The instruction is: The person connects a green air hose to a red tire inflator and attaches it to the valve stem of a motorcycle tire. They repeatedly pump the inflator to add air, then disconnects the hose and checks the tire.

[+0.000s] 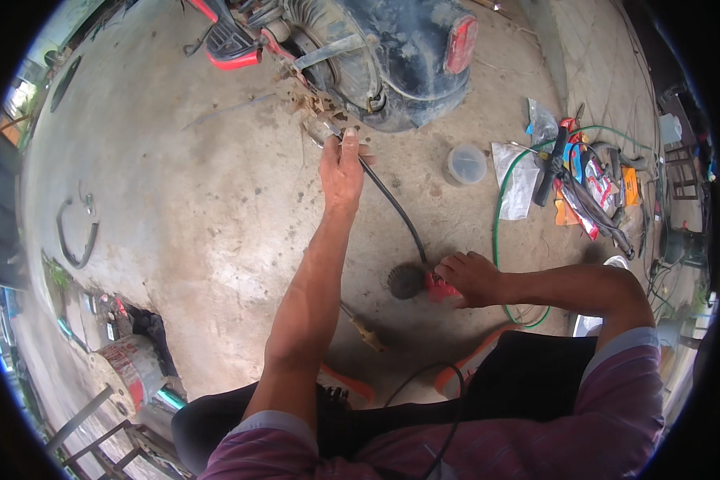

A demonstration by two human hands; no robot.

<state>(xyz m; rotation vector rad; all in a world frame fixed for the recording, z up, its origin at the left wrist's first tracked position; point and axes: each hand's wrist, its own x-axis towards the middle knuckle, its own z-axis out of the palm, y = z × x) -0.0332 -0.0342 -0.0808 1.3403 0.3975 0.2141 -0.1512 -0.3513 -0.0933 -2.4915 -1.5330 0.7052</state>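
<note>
Black hose (pixel 400 210) is gripped near its upper end by left hand (pixel 342 170); red tool (pixel 440 288) is clasped by right hand (pixel 474 278). Hose is run slantwise between hands, down-right; bike (pixel 412 76) is neared by left hand.

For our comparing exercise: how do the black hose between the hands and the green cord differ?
The black hose looks thicker than the green cord. The black hose bends gently between the left hand and right hand; the green cord loops over the floor. Both are long and slender.
</note>
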